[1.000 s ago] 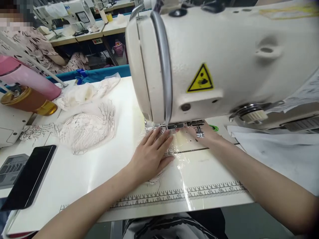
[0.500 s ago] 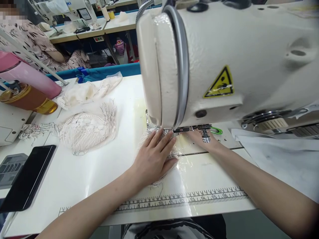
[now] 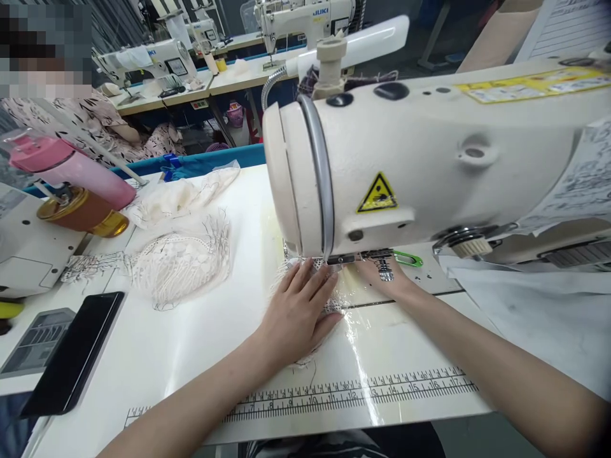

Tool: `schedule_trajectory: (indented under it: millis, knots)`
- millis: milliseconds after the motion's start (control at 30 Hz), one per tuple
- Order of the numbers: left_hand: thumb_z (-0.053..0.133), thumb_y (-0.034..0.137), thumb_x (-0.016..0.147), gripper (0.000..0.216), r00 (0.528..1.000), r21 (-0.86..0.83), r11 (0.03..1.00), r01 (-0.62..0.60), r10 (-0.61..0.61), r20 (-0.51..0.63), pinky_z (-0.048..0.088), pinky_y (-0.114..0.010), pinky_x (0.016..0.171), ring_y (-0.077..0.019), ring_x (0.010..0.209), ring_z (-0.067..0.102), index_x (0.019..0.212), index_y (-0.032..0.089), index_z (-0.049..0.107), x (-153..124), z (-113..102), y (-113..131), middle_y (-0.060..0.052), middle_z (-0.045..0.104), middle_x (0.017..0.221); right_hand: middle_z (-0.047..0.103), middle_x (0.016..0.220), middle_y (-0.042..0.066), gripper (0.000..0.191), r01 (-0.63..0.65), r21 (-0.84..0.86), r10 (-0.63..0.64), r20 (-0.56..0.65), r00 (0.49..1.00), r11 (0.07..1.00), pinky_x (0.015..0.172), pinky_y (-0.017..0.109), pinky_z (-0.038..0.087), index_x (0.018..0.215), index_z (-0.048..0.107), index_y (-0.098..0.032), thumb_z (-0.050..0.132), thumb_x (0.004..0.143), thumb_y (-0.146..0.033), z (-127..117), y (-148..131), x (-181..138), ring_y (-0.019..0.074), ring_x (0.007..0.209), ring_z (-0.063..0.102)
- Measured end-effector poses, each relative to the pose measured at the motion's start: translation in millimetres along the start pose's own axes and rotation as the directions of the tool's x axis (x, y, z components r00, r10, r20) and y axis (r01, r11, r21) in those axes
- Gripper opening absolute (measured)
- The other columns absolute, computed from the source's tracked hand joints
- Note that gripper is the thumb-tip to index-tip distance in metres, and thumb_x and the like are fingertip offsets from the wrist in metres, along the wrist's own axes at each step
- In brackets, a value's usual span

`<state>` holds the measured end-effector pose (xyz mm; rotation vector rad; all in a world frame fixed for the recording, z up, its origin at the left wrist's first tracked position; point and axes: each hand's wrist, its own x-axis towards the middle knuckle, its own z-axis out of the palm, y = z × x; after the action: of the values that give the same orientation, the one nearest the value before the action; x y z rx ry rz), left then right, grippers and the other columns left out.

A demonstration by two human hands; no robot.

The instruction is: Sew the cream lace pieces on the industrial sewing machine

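Observation:
My left hand [image 3: 300, 313] lies flat with its fingers apart on a piece of whitish lace fabric [image 3: 333, 301], close to the needle area of the sewing machine [image 3: 424, 159]. Part of the lace shows around the fingers and below the palm. My right hand [image 3: 389, 280] reaches under the machine head from the right. The machine's lower parts hide its fingers, so what they touch is out of sight. A green-handled small tool [image 3: 409, 259] lies just beyond the right wrist.
Lace pieces with loose threads [image 3: 184, 264] lie left on the white table, near a black phone [image 3: 74, 353], an amber cup [image 3: 86, 213] and a pink bottle [image 3: 76, 165]. White sheets [image 3: 515, 312] lie right. A printed ruler [image 3: 353, 394] runs along the front edge. Another person sits at far left.
The camera view has tilted up, so more of the machine's top and the room behind shows. Both hands stay in nearly the same place at the machine.

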<state>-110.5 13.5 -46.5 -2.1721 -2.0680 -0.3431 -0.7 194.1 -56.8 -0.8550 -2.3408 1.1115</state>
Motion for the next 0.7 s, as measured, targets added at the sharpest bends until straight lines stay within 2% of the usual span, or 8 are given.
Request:
schedule_trajectory:
  millis: [200,333,500,600,700]
  knots:
    - [0.037,0.048,0.099,0.055,1.000,0.014,1.000,0.004,-0.004,0.007,0.034,-0.051,0.115,-0.0334,0.140,0.033,0.144,0.016,0.040,1,0,0,-0.005,0.040,0.150,0.068,0.078,0.010,0.033,-0.065,-0.003,0.065,0.009,0.998,0.998,0.077,0.049,0.055,0.096,0.058,-0.020,0.048,0.084,-0.049,4,11,2,0.0290,0.075,0.064]
    - [0.036,0.048,0.099,0.056,1.000,0.017,1.000,0.005,-0.005,0.005,0.033,-0.051,0.116,-0.0332,0.140,0.033,0.144,0.015,0.040,0,1,0,-0.005,0.040,0.151,0.069,0.084,0.012,0.032,-0.066,-0.024,0.066,0.001,0.998,0.998,0.076,0.049,0.056,0.100,0.057,-0.019,0.046,0.085,-0.046,5,16,3,0.0296,0.077,0.065]
    - [0.037,0.048,0.099,0.057,1.000,0.016,1.000,0.010,-0.011,0.018,0.033,-0.051,0.116,-0.0333,0.141,0.031,0.145,0.016,0.038,0,0,-1,-0.005,0.039,0.151,0.069,0.091,0.015,0.035,-0.002,-0.071,0.002,0.007,1.000,0.997,0.072,0.048,0.056,0.101,0.060,-0.016,0.043,0.087,-0.043,6,19,3,0.0317,0.079,0.066]
    - [0.037,0.049,0.099,0.057,0.999,0.016,1.000,0.016,-0.017,0.029,0.032,-0.051,0.116,-0.0333,0.140,0.032,0.146,0.016,0.037,0,0,-1,-0.004,0.039,0.151,0.069,0.082,0.013,0.033,0.058,-0.118,-0.057,0.010,0.998,0.991,0.068,0.047,0.056,0.092,0.064,-0.018,0.042,0.090,-0.043,5,24,2,0.0303,0.072,0.065]
    - [0.038,0.048,0.099,0.057,1.000,0.028,1.000,0.013,-0.014,0.018,0.034,-0.051,0.115,-0.0334,0.140,0.033,0.145,0.016,0.038,1,0,0,-0.006,0.039,0.151,0.067,0.072,0.010,0.030,0.134,-0.162,-0.137,-0.006,0.991,0.978,0.070,0.045,0.056,0.089,0.066,-0.020,0.044,0.091,-0.041,0,29,2,0.0290,0.073,0.064]
